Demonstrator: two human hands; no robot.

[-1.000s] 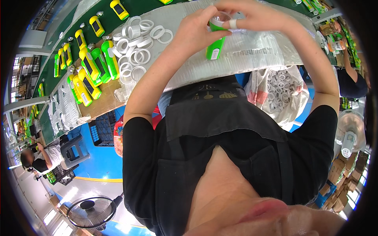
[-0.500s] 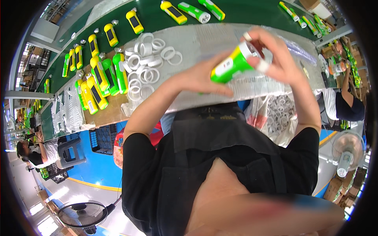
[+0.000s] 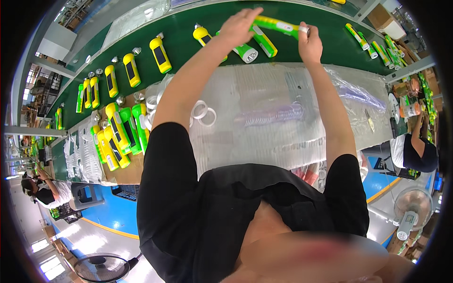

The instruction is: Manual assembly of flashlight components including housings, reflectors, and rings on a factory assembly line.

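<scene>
Both hands have moved up from the plastic-covered table to over the green belt. The left hand and right hand hold one yellow-green torch between them, each closed on one end. Its long axis lies almost level, left to right, and the lens end points right, at the right hand. Other torches lie just below on the belt.

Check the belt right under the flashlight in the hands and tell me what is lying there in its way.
Both the left hand and the right hand grip the green-and-yellow flashlight over the green conveyor belt. Directly beneath it lie two more green flashlights, and a yellow flashlight lies just left of them.
</scene>
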